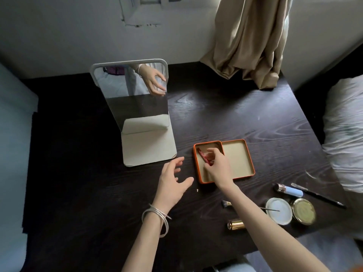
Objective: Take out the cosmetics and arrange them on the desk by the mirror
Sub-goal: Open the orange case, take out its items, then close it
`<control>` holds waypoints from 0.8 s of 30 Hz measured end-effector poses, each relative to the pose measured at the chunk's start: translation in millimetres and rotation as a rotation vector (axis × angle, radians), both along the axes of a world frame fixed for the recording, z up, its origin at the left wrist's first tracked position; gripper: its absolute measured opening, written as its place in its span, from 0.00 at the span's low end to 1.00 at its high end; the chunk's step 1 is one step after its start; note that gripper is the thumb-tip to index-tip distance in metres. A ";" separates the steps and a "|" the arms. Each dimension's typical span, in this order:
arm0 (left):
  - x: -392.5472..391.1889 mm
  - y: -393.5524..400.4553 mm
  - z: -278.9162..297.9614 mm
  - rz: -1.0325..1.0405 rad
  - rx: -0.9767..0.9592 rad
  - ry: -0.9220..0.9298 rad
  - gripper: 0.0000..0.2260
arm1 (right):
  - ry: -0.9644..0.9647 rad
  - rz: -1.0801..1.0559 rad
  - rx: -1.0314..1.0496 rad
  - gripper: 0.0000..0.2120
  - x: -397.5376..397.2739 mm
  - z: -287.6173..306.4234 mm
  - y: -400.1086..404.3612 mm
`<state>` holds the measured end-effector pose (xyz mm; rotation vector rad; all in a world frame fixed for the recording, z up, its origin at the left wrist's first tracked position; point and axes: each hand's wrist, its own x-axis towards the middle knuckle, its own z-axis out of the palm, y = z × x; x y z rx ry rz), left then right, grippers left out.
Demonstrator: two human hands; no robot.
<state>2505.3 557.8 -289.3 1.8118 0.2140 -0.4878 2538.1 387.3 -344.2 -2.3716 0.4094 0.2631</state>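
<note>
2 hands I watch by the orange tin (247, 160) — right hand (217, 169) inside it pinching a red lipstick (203, 155), left hand (173, 180) spread loose just left of it, gripping nothing.

The orange tin (200, 173) stands open on the dark desk (225, 114), partly resting on its lid (238, 158). Inside lies a red tube (203, 155). To the right — a blue-white tube (288, 191), a black pencil (318, 195), a round white lid (279, 211), a gold-topped jar (303, 211) and a gold lipstick (235, 224). The mirror (135, 99) stands upright at left.
</note>
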 end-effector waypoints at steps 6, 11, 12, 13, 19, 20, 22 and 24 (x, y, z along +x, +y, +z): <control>1.4 2.7 -5.1 -0.034 -0.017 0.000 0.25 | -0.029 -0.004 0.077 0.25 -6.4 -4.8 0.4; 2.6 4.8 -9.6 -0.066 -0.006 -0.002 0.25 | -0.046 -0.034 0.129 0.25 -4.8 -11.2 -3.8; 3.1 5.0 -10.0 -0.073 -0.004 -0.001 0.25 | -0.046 -0.040 0.137 0.25 -4.5 -12.6 -4.2; 3.6 5.2 -10.2 -0.079 -0.003 0.000 0.25 | -0.050 -0.047 0.149 0.25 -4.0 -13.1 -4.3; 7.1 5.4 -9.4 -0.115 0.002 -0.004 0.25 | -0.163 -0.093 0.294 0.24 -4.5 -4.2 -10.1; 7.8 5.6 -9.3 -0.119 0.003 -0.003 0.25 | -0.190 -0.104 0.315 0.24 -5.8 -0.9 -12.0; 9.2 5.9 -8.3 -0.123 0.005 -0.010 0.25 | -0.240 -0.106 0.341 0.25 -9.8 9.1 -16.8; 10.1 5.3 -6.6 -0.126 0.001 -0.018 0.25 | -0.276 -0.091 0.376 0.26 -17.6 22.2 -24.8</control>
